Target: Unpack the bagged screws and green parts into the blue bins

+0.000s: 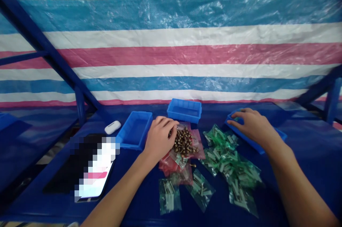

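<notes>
Just left of brass-coloured fittings [185,142], the left hand [161,135] curls, hold unclear; the right hand [251,123] gapes, seemingly empty, over a tray [257,146].

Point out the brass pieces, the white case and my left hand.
Brass pieces [183,142]: head view, middle of the heap.
White case [112,127]: head view, middle of its shell.
Left hand [160,137]: head view, back of the hand.

Phone [100,181], screen lit and partly pixelated, lies on blue desk [145,198]. Dark flat item [62,177] left of phone, white case [112,127] just beyond phone. Blue metal frame [58,60], striped tarp [187,56] behind phone.
</notes>
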The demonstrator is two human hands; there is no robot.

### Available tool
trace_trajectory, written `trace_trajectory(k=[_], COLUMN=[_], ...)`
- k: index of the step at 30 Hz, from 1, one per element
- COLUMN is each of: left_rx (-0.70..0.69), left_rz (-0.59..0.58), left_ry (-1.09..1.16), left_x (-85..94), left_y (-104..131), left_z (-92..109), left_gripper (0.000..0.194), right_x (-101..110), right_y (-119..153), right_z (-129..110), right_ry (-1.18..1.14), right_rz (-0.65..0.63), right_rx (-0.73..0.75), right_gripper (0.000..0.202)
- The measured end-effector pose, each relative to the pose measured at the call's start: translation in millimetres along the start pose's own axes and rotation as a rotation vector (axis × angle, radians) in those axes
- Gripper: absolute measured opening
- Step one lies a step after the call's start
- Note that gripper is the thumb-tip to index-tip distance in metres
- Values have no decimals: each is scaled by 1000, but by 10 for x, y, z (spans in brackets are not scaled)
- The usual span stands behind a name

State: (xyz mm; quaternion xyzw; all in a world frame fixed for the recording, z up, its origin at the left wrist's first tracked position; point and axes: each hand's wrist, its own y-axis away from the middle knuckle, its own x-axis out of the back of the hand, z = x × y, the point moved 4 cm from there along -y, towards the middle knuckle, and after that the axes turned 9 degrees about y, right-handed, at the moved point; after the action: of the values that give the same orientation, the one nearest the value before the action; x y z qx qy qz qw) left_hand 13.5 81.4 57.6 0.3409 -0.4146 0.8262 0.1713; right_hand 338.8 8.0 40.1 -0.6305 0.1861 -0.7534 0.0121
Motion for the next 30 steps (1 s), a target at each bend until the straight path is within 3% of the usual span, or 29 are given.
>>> trace_trajectory(k=[4, 10, 18, 24, 30], left_rx=[20, 31, 36, 33, 36], left_rz=[-2, -4, 24, 23, 28], left_ry=[-15, -15, -26, -30, -29], left_x=[2, 11, 43, 37, 44], left_y=[-3, -15, -29, -22, -24], left_z=[-8, -18, -27, -35, -33], left_gripper=[19, 19, 18, 18, 19], right_x=[-133, -41, -48, -98, -97], right_y=[-28, -56, -79, -65, -62], right_z=[-94, -417, -417, -409, -461], right_ry=[13, -106, -164, -73, -137], right_rz=[-36, 37, 12, -2, 19], right_rx=[121, 274, 145, 129, 151], right_gripper=[32, 26, 52, 46, 37])
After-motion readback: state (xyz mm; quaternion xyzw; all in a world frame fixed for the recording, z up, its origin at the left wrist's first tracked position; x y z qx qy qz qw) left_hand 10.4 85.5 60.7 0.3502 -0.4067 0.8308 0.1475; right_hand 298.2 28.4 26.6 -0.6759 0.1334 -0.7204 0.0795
